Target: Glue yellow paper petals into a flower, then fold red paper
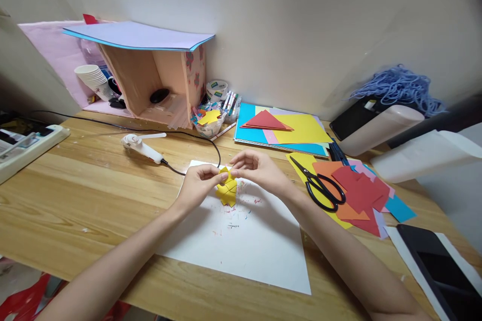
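Observation:
A small yellow folded paper piece (227, 188) is held just above a white sheet (244, 241) on the wooden desk. My left hand (200, 182) pinches its left upper edge with thumb and fingers closed. My right hand (256, 168) grips its top right corner, fingers curled over it. Both hands meet over the upper part of the white sheet, which carries small coloured marks.
Black scissors (319, 185) lie on coloured paper scraps (357, 193) to the right. A stack of coloured sheets (286, 130) sits behind. A white glue gun (141, 145) with a black cord lies at left. A bowl of scraps (209, 123), paper cups (92, 77) and a tablet (440, 266) are nearby.

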`<action>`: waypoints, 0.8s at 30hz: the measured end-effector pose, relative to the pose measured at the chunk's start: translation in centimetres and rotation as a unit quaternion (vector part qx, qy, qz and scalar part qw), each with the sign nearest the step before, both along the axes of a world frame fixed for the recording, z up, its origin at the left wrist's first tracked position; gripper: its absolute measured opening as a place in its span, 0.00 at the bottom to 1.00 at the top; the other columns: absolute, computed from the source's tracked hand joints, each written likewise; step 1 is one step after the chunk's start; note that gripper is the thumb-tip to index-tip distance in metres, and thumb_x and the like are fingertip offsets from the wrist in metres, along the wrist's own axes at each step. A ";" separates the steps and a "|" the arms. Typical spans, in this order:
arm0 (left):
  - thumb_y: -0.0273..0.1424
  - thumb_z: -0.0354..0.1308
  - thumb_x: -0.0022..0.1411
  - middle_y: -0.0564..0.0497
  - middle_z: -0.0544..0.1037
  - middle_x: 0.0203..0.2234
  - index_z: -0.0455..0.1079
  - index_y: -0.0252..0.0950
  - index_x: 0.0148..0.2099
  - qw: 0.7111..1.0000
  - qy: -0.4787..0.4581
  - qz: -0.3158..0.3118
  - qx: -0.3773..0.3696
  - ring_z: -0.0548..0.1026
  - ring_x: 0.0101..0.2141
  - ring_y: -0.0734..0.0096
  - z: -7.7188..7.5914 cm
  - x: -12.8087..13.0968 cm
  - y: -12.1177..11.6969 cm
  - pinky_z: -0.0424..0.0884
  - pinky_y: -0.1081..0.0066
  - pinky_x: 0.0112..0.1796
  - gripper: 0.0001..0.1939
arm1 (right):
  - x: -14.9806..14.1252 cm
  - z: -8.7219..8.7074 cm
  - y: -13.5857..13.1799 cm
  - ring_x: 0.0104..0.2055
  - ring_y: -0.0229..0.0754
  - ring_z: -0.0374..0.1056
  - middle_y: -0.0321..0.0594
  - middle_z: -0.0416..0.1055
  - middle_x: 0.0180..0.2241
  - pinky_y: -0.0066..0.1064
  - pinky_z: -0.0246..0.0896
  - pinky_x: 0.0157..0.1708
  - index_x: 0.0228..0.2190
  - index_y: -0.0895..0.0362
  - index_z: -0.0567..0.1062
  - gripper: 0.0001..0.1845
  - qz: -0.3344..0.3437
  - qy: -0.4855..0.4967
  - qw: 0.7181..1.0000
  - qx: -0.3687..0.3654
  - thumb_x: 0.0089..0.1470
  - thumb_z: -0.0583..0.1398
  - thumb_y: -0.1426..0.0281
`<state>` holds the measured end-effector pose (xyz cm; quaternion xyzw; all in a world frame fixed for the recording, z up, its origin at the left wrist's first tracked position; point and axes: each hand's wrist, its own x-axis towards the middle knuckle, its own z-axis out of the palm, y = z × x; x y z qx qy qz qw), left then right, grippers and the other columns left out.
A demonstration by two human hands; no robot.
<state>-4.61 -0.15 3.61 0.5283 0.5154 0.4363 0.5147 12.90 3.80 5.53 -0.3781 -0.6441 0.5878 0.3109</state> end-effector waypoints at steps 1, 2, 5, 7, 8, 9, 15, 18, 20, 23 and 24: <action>0.37 0.61 0.47 0.50 0.75 0.21 0.71 0.32 0.24 1.000 0.007 -0.004 -0.002 0.72 0.25 0.70 -0.1 0.0 0.0 0.67 0.73 0.29 0.12 | 0.0 -0.1 0.0 0.32 0.36 0.69 0.39 0.71 0.31 0.29 0.65 0.33 0.32 0.58 0.71 0.12 -0.001 -0.002 1.000 0.006 0.43 0.63 0.68; 0.37 0.61 0.48 0.49 0.76 0.21 0.72 0.31 0.25 1.000 0.016 -0.008 0.000 0.73 0.26 0.70 -0.1 0.0 0.0 0.68 0.73 0.29 0.12 | 0.0 -0.2 0.0 0.31 0.36 0.69 0.39 0.71 0.30 0.29 0.65 0.33 0.32 0.59 0.70 0.12 -0.007 -0.004 1.000 0.012 0.43 0.63 0.69; 0.36 0.60 0.50 0.48 0.78 0.26 0.75 0.32 0.30 0.998 0.048 0.001 0.035 0.74 0.30 0.68 -0.2 0.1 -0.1 0.68 0.73 0.32 0.11 | 0.0 -0.4 0.0 0.31 0.36 0.69 0.39 0.71 0.29 0.29 0.65 0.33 0.31 0.59 0.70 0.11 -0.023 -0.012 0.999 0.027 0.43 0.63 0.70; 0.35 0.58 0.52 0.48 0.79 0.29 0.76 0.34 0.33 0.995 0.072 0.018 0.068 0.74 0.32 0.68 -0.1 0.1 -0.3 0.68 0.73 0.34 0.11 | -0.1 -0.5 -0.1 0.31 0.36 0.68 0.39 0.71 0.29 0.29 0.65 0.32 0.31 0.59 0.70 0.11 -0.030 -0.017 0.999 0.033 0.42 0.63 0.70; 0.35 0.57 0.53 0.48 0.79 0.30 0.76 0.34 0.34 0.993 0.081 0.023 0.082 0.74 0.32 0.68 -0.1 0.1 -0.4 0.68 0.74 0.35 0.10 | -0.2 -0.5 -0.1 0.31 0.36 0.68 0.39 0.71 0.29 0.29 0.65 0.32 0.31 0.59 0.70 0.11 -0.031 -0.020 0.999 0.035 0.43 0.63 0.70; 0.34 0.57 0.54 0.49 0.79 0.29 0.76 0.34 0.34 0.992 0.087 0.024 0.090 0.74 0.32 0.68 -0.1 0.1 -0.5 0.67 0.74 0.34 0.10 | -0.2 -0.6 -0.1 0.31 0.36 0.68 0.39 0.71 0.29 0.29 0.65 0.32 0.31 0.59 0.70 0.11 -0.033 -0.021 0.999 0.038 0.43 0.63 0.70; 0.33 0.54 0.56 0.50 0.79 0.28 0.76 0.34 0.33 0.990 0.089 0.009 0.110 0.73 0.30 0.70 -0.4 0.0 -0.6 0.66 0.76 0.32 0.11 | -0.4 -0.8 -0.3 0.31 0.36 0.68 0.39 0.71 0.29 0.30 0.65 0.32 0.31 0.58 0.71 0.09 -0.037 -0.030 0.997 0.055 0.44 0.62 0.70; 0.33 0.55 0.55 0.50 0.78 0.25 0.75 0.33 0.30 0.992 0.079 0.005 0.101 0.73 0.28 0.71 -0.6 0.0 -0.5 0.66 0.76 0.31 0.10 | -0.5 -0.7 -0.4 0.31 0.36 0.68 0.39 0.71 0.30 0.30 0.65 0.33 0.31 0.59 0.71 0.09 -0.030 -0.033 0.997 0.056 0.43 0.62 0.71; 0.33 0.55 0.55 0.51 0.76 0.23 0.73 0.33 0.28 0.993 0.078 0.005 0.090 0.72 0.27 0.72 -0.7 0.0 -0.4 0.65 0.77 0.29 0.10 | -0.5 -0.6 -0.5 0.31 0.36 0.68 0.40 0.71 0.30 0.30 0.65 0.34 0.31 0.59 0.71 0.09 -0.024 -0.031 0.998 0.053 0.43 0.61 0.71; 0.35 0.55 0.54 0.51 0.75 0.21 0.72 0.32 0.27 0.995 0.083 0.001 0.064 0.72 0.25 0.72 -0.9 0.0 -0.3 0.65 0.76 0.28 0.11 | -0.4 -0.6 -0.4 0.31 0.37 0.69 0.39 0.72 0.28 0.30 0.65 0.32 0.30 0.59 0.71 0.07 -0.016 -0.043 0.998 0.050 0.43 0.61 0.73; 0.36 0.55 0.54 0.51 0.75 0.22 0.72 0.32 0.27 0.995 0.084 -0.005 0.053 0.72 0.25 0.71 -0.9 0.0 -0.3 0.65 0.76 0.27 0.11 | -0.4 -0.6 -0.4 0.30 0.37 0.69 0.38 0.72 0.27 0.30 0.65 0.32 0.30 0.59 0.71 0.07 -0.015 -0.050 0.997 0.051 0.43 0.60 0.73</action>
